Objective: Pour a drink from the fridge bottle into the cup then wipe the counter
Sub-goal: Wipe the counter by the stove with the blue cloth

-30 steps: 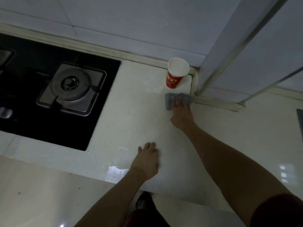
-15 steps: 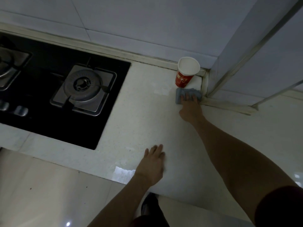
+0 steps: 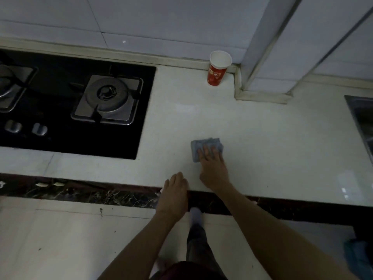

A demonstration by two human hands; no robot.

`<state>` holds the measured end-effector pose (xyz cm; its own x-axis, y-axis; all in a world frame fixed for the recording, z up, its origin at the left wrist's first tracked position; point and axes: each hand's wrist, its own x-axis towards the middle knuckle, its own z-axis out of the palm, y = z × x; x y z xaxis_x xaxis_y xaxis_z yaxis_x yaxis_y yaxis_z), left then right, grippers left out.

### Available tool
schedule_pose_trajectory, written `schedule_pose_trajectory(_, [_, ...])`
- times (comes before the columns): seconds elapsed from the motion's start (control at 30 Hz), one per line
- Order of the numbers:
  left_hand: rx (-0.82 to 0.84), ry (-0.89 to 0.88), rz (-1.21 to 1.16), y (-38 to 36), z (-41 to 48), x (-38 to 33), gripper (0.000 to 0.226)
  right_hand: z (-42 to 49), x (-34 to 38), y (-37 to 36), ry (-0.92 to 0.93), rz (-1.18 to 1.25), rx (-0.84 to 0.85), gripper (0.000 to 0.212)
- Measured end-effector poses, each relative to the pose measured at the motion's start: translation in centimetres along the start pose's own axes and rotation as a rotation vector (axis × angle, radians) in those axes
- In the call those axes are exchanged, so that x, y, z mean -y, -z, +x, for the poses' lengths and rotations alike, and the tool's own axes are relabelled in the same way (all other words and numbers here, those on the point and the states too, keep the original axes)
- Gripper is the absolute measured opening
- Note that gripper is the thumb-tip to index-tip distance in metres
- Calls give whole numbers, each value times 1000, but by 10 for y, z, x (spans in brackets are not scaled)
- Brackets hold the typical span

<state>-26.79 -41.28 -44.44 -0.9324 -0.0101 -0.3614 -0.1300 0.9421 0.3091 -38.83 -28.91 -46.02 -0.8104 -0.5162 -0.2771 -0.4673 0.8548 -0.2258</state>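
Observation:
A red paper cup [image 3: 218,69] with a white inside stands upright at the back of the white counter [image 3: 262,142], in the corner by the wall. A folded grey-blue cloth [image 3: 199,146] lies flat on the counter nearer the front. My right hand [image 3: 212,166] presses on the cloth with straight fingers. My left hand [image 3: 175,190] rests flat on the counter's front edge, just left of the right hand, holding nothing. No bottle is in view.
A black gas hob [image 3: 66,106] with steel burners and two knobs fills the counter's left part. A steel sink rim [image 3: 361,122] shows at the right edge. A tiled pillar [image 3: 268,57] juts out behind the cup. Pale floor tiles lie below.
My right hand has drawn the cloth from beside the cup back toward the counter's front. My left hand has slid back to the front edge. The view has pulled away from the counter.

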Motion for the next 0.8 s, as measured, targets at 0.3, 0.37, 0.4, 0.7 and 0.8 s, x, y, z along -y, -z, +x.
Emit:
schedule_pose_trajectory(0.3, [31, -13, -27, 15, -38, 36, 55, -77, 75, -40, -85, 30, 1, 79])
schedule_pose_trajectory(0.37, [51, -32, -43, 17, -35, 42, 50, -76, 85, -46, -113, 34, 28, 77])
schedule_pose_trajectory(0.4, [56, -44, -41, 17, -33, 44, 49, -76, 89, -47, -125, 37, 32, 77])
schedule_pose_trajectory(0.7, [35, -65, -101, 37, 20, 56, 48, -5, 67, -38, -61, -31, -28, 80])
schedule_pose_trajectory(0.8, [17, -64, -76, 46, 47, 61, 55, 50, 51, -19, -80, -66, -17, 74])
